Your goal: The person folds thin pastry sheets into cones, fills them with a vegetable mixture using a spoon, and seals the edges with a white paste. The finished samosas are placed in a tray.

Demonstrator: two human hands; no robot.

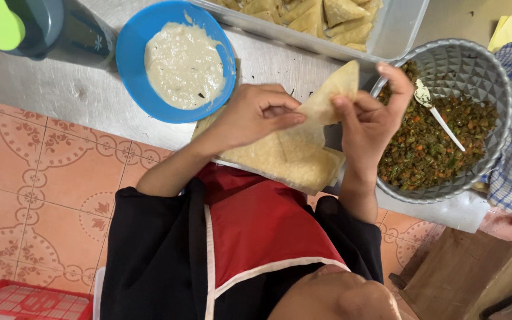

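**Pastry strip half-folded between both hands**

Head view: the left hand (256,115) and right hand (371,115) both pinch one pale pastry strip (327,98) above the desk (78,89), fingers (291,118) closed on its edges. It looks partly folded toward a cone, unfilled so far, so filling and sealing appear left. Its long axis runs diagonally, the pointed tip aiming far-right toward the clear tub of folded pastries (398,29). More sheets (291,160) lie stacked just beneath. A blue bowl of white paste (131,47) sits left; a grey bowl of chopped vegetable filling (475,65) with a white spoon (442,121) sits right.
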